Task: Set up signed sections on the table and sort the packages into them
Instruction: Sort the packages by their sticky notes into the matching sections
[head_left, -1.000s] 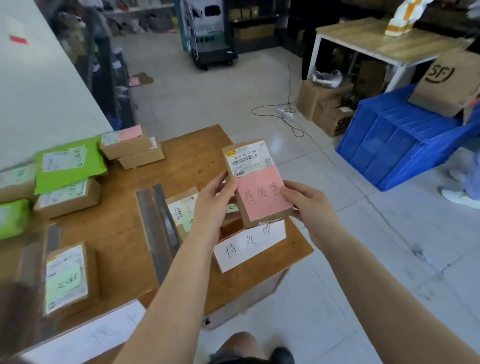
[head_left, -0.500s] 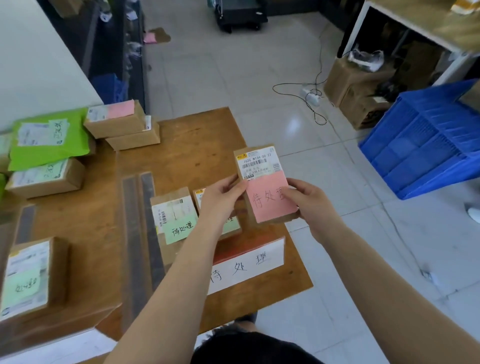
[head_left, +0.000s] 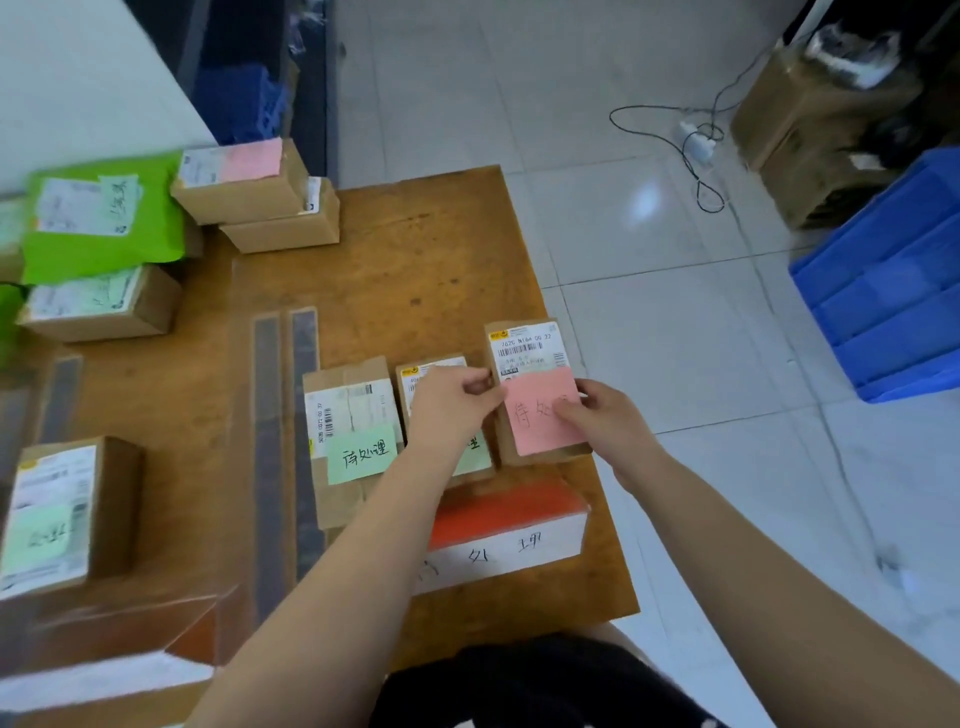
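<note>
A brown cardboard package with a pink note (head_left: 530, 364) lies near the right edge of the wooden table (head_left: 415, 260). My left hand (head_left: 454, 405) pinches its left side and my right hand (head_left: 597, 415) holds its right side over the note. To its left lie two brown packages with green notes (head_left: 353, 415), the nearer one partly hidden by my left hand. A folded white sign with red top and handwriting (head_left: 514, 535) stands in front of them.
Strips of grey tape (head_left: 304, 415) run down the table. At the back left are stacked brown boxes (head_left: 249, 192), a green mailer (head_left: 98, 218) and another box (head_left: 98, 306). A box with a green note (head_left: 62, 514) sits left. A blue crate (head_left: 883, 291) stands on the floor at the right.
Both hands have brought the pink-note package down from mid-air onto the table beside the two green-note packages. The camera has tilted downward.
</note>
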